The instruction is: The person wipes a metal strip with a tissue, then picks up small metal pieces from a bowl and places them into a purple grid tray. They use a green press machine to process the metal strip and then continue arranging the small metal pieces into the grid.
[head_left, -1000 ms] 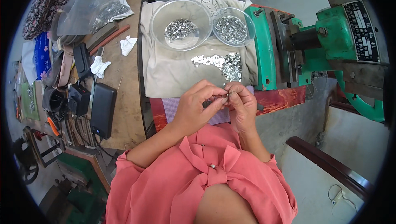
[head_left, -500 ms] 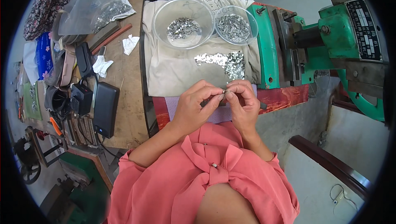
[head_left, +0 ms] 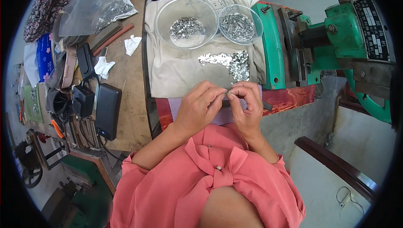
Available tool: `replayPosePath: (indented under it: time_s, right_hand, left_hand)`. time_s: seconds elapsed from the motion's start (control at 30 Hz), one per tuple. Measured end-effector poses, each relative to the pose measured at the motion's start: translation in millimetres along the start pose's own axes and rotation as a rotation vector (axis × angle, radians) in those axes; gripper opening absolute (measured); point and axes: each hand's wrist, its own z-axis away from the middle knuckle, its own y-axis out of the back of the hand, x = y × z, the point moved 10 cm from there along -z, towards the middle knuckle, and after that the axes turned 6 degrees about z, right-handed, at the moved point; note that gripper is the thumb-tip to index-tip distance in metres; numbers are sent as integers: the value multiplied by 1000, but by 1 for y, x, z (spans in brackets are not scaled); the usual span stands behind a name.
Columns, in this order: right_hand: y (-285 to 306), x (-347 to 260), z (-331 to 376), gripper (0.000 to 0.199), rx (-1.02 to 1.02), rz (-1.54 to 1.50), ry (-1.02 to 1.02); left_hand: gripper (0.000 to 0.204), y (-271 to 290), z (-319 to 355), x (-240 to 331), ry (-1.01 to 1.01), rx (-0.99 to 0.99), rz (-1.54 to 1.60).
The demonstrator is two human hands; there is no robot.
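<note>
My left hand and my right hand meet at the near edge of the beige cloth. Thumb and forefinger of the left hand pinch a tiny metal piece, mostly hidden by the fingertips. The right hand's fingertips close in a pinch against the same spot. Just beyond them, small shiny metal pieces lie in a loose heap on the cloth. Behind the heap stand a large clear plastic tub and a smaller clear tub, both holding small metal parts.
A green machine with a metal vise stands at the right. At the left, a wooden bench carries a black power bank, crumpled tissues and a plastic bag of metal parts. A dark bar shows beside my right hand.
My fingertips have shifted slightly left, and the right thumb and forefinger have changed their pinch a little. The heap and tubs look the same.
</note>
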Motion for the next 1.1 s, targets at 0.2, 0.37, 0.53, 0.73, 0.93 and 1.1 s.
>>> replayPosePath:
  time_s: [0.2,0.37,0.53,0.73,0.93,1.1]
  right_hand:
    - [2,-12,0,16,35,144,128]
    - [-1,-16,2,15,37,254,208]
    - [-3,-14,1,15,15,251,209]
    - [-3,-24,1,18,42,338,317]
    - [-4,-35,1,20,54,376,383]
    - [-6,-35,2,19,68,370,382]
  left_hand:
    - [15,0,0,-1,10,3,2]
    - [15,-1,0,1,18,-11,-18]
    - [16,-3,0,2,23,-19,-12]
    - [17,-3,0,3,-12,-6,-77]
    - [16,-1,2,-2,41,10,-93]
    - [14,-1,5,-8,92,15,-83]
